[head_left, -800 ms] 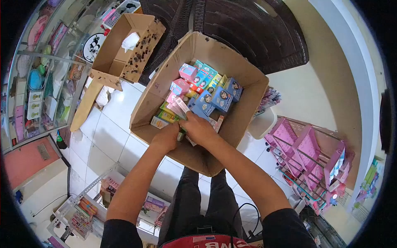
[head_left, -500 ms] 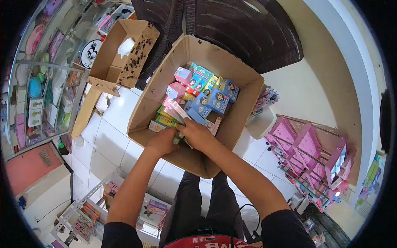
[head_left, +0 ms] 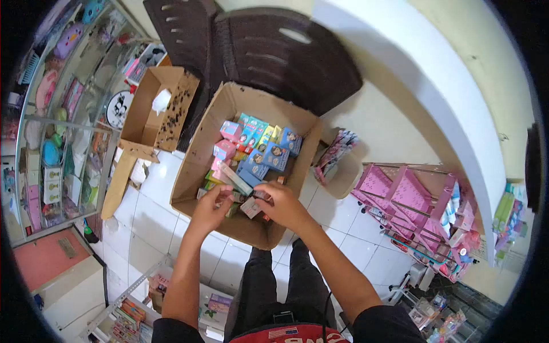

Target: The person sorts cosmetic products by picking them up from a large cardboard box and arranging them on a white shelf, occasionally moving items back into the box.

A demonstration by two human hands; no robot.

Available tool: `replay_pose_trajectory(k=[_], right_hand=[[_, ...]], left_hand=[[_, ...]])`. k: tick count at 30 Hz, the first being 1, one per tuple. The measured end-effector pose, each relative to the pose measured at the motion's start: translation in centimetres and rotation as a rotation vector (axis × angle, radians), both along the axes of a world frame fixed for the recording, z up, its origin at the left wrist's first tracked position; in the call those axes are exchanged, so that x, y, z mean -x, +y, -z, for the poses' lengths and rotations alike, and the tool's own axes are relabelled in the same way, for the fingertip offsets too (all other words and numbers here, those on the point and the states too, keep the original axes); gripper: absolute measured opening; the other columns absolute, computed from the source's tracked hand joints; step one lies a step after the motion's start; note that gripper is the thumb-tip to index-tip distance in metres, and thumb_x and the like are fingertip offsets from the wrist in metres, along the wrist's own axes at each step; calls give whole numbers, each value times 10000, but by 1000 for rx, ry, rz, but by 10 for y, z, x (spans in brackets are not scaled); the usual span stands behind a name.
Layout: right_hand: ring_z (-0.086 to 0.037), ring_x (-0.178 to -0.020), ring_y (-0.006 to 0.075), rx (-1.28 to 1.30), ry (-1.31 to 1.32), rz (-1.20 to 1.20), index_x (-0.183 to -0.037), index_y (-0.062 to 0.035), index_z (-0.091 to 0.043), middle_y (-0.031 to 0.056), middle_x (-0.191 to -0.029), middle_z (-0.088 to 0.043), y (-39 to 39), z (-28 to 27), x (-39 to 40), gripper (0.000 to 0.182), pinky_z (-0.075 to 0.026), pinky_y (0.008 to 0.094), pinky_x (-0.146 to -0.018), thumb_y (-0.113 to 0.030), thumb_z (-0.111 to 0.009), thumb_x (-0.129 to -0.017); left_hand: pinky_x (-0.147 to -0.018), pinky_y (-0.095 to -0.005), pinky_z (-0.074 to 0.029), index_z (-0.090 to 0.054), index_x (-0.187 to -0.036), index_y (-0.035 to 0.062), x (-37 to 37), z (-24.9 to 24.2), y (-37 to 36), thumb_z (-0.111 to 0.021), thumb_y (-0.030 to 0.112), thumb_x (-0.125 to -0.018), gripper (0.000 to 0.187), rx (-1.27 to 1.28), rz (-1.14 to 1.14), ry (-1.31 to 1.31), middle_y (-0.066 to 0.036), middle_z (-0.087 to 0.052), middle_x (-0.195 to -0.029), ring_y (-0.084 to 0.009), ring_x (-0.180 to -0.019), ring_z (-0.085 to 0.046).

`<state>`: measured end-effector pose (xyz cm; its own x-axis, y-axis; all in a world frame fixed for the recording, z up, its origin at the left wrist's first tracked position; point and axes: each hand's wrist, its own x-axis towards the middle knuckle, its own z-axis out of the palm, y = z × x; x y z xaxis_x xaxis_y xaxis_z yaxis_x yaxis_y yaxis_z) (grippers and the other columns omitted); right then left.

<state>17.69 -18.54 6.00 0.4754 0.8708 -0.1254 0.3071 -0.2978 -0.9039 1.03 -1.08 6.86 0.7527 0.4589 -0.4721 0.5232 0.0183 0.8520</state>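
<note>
A large cardboard box (head_left: pixel 184 182) stands in front of me with several small product cartons inside. My right hand (head_left: pixel 279 204) is closed on a small pale carton (head_left: pixel 250 207) at the near side of the box. My left hand (head_left: pixel 213 210) is just left of it, its fingers curved and apart, with nothing visible between them. Beyond the hands lie a long pale carton (head_left: pixel 235 179), blue cartons (head_left: pixel 275 156), pink cartons (head_left: pixel 224 150) and teal cartons (head_left: pixel 251 131). Some green and yellow packs near my left hand are partly hidden.
A smaller open cardboard box (head_left: pixel 137 123) is at the left, beside a glass display case (head_left: pixel 71 128). Dark brown plastic chairs (head_left: pixel 280 51) stand behind the large box. On the right are a pale bin (head_left: pixel 343 177) and a pink rack (head_left: pixel 400 200).
My hands have moved apart, and the small pale carton is now lifted in my right hand. My left hand has let go of the packs. The camera view has shifted.
</note>
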Motion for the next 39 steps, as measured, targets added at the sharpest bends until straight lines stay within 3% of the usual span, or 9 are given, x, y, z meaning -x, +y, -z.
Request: replay_pose_trajectory(k=[3, 5, 8, 10, 13, 15, 23, 33, 39], right_hand=[[-674, -809, 235, -20, 81, 65, -1134, -24, -659, 130, -961, -653, -18, -24, -1, 261, -542, 352, -737, -81, -707, -884], [-663, -826, 254, -49, 38, 132, -1139, -17, -660, 140, -905, -626, -33, -47, -2, 270, -525, 376, -735, -123, -695, -893], [-672, -844, 210, -56, 150, 178, -1164, -55, -671, 116, -1001, -662, -59, -76, -4, 266, -543, 334, -792, -95, -693, -901], [-675, -864, 205, -108, 98, 230, -1169, -51, -672, 115, -1012, -663, -83, -101, -7, 266, -545, 333, -799, -96, -690, -907], [-683, -906, 199, -141, 48, 319, -1175, -37, -671, 111, -1031, -665, -123, -138, -19, 263, -550, 328, -817, -101, -689, -920], [-687, -929, 196, -136, 47, 387, -1176, -28, -670, 108, -1039, -666, -151, -166, -31, 262, -552, 324, -827, -104, -690, -926], [-693, -957, 164, -253, -99, 626, -1166, -5, -669, 94, -1082, -663, -270, -266, -55, 240, -556, 288, -832, -83, -686, -940], [-700, -936, 168, -345, -235, 773, -1145, 19, -665, 100, -1079, -664, -382, -324, -78, 234, -569, 288, -833, -65, -690, -929], [-708, -908, 183, -357, -373, 784, -1146, 19, -667, 118, -1087, -665, -424, -344, -100, 251, -575, 300, -814, -75, -699, -915]], left_hand=[[-857, -327, -517, -625, -1221, 13, -11, -17, -20, -651, 143, -984, 270, -134, 23, -122, -91, -695, -1078, -174, -992, -653], [-908, -308, -510, -629, -1212, -2, -20, -37, -39, -639, 158, -999, 267, -102, 28, -155, -78, -693, -1100, -168, -1017, -641], [-905, -313, -510, -637, -1190, -5, -34, -59, -72, -658, 167, -987, 268, -5, 37, -220, -80, -687, -1071, -164, -1014, -644], [-883, -312, -512, -641, -1166, -8, -37, -53, -90, -666, 172, -979, 261, -57, 56, -316, -80, -684, -1054, -158, -997, -645], [-827, -294, -512, -652, -1145, 6, -62, -83, -120, -670, 121, -960, 219, -133, 110, -408, -76, -684, -1047, -138, -943, -637], [-802, -271, -507, -659, -1158, 20, -81, -123, -141, -671, 106, -957, 218, -28, 113, -295, -70, -683, -1039, -124, -919, -637], [-857, -290, -502, -655, -1161, 6, -164, -212, -221, -669, 108, -957, 228, -115, 329, -586, -83, -698, -1058, -155, -933, -651], [-841, -321, -524, -647, -1174, 1, -234, -278, -338, -683, 112, -945, 256, -86, 538, -686, -97, -705, -1061, -170, -924, -665], [-893, -372, -525, -615, -1207, 9, -274, -312, -409, -763, 92, -861, 385, -513, 514, -871, -166, -663, -1085, -299, -1004, -653]])
